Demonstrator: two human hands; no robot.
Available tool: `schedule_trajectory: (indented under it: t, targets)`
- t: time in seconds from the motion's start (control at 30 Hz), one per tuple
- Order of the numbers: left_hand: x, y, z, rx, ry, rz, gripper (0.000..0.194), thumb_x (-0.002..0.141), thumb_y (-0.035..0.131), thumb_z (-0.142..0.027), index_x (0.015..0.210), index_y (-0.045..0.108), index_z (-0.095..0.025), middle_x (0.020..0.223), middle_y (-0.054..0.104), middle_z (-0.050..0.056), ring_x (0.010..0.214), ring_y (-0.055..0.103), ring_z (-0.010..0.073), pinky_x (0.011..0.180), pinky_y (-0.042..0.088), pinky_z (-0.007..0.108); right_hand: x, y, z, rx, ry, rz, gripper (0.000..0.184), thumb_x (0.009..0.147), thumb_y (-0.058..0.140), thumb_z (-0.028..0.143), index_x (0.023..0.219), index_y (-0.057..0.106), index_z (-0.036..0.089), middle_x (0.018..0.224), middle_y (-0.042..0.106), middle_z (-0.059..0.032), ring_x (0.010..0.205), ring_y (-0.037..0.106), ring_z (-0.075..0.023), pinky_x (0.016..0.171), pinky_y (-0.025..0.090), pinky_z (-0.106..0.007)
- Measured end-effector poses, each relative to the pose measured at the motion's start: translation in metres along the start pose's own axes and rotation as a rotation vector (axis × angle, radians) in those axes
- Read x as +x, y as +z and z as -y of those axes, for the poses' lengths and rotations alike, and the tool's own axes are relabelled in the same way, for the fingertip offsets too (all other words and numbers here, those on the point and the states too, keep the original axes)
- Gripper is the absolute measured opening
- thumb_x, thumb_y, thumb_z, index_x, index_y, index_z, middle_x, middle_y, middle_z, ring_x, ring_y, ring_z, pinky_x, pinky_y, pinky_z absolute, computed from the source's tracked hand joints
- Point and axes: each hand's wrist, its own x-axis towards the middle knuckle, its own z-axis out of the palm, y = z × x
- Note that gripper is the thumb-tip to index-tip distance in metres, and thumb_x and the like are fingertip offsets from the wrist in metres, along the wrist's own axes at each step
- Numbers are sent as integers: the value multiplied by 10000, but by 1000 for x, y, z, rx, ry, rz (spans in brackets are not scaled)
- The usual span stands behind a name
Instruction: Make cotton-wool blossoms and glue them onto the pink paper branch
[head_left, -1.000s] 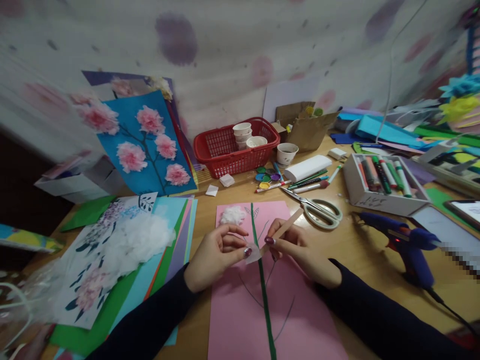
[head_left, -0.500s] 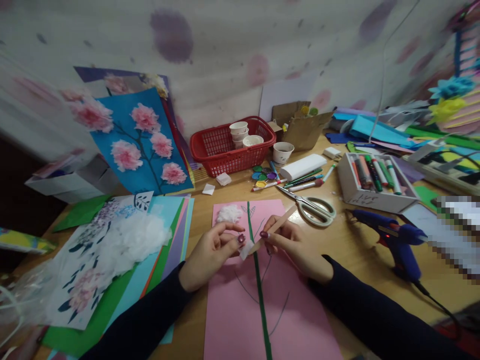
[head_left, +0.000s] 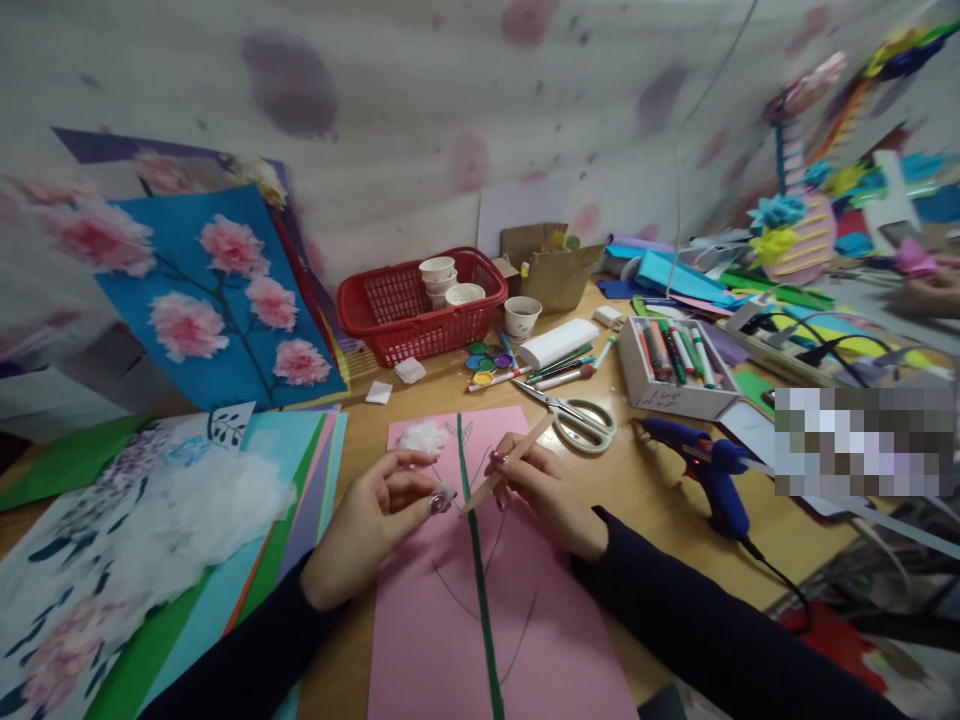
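Observation:
My right hand [head_left: 546, 500] grips a flat wooden craft stick [head_left: 525, 447] between thumb and fingers, its lower tip over the green stem strip. My left hand [head_left: 375, 520] pinches a small whitish scrap of tissue paper [head_left: 448, 497], mostly hidden by the fingertips. Both hands are above a pink sheet [head_left: 427, 660] that bears a long green stem [head_left: 484, 610] and thin drawn branch lines. A fluffy white tissue flower [head_left: 422, 438] sits at the sheet's upper left, just beyond my left fingers.
White tissue [head_left: 232, 510] lies heaped on coloured papers at left. A blue glue gun [head_left: 705, 470], scissors [head_left: 585, 425] and a box of markers [head_left: 675, 365] are at right. Behind stand a red basket [head_left: 409, 335], a paper cup [head_left: 523, 316] and a blue flower picture [head_left: 195, 300]. Another person's hand [head_left: 926, 290] shows far right.
My view has swung right. The tissue scrap, spread at the stick's tip before, now looks bunched in my left fingertips, with the tip slightly apart from it.

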Motion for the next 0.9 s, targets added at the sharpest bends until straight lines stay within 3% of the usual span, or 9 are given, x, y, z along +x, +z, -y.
schedule_trajectory:
  t: [0.13,0.33,0.57,0.73,0.9]
  targets:
    - [-2,2,-1,-35,22,34,408,696,706,-295,1024,499,-169,803,664,22,792,656,181,700,484,291,2,-2,-1,18,-28,-76,276,770,630,421,674,539,178,527,519,37,447,461,-91,471,338,-234]
    - [-2,6,7,-56,17,158,368,738,663,-293,1040,483,-185,812,611,5,770,628,154,705,473,290,2,0,-1,7,-43,-74,300,778,625,431,649,565,166,511,495,38,434,443,-83,461,324,-227]
    - [-5,8,5,9,17,165,350,737,635,-266,1048,496,-185,847,582,17,828,604,162,763,441,308,4,-4,-4,75,5,-118,310,748,646,432,627,571,156,508,489,32,417,419,-71,429,293,-214]
    - [-7,11,8,-88,-25,280,410,732,662,-267,1061,433,-179,822,600,9,760,617,149,748,444,320,2,0,-3,78,68,-78,312,715,688,415,608,548,157,544,509,34,400,415,-58,403,285,-206]
    - [-8,12,12,-32,9,326,401,744,662,-217,1073,437,-165,810,614,11,769,593,136,739,444,301,0,2,-5,52,109,8,335,710,688,437,605,536,157,525,503,39,387,415,-61,387,295,-205]
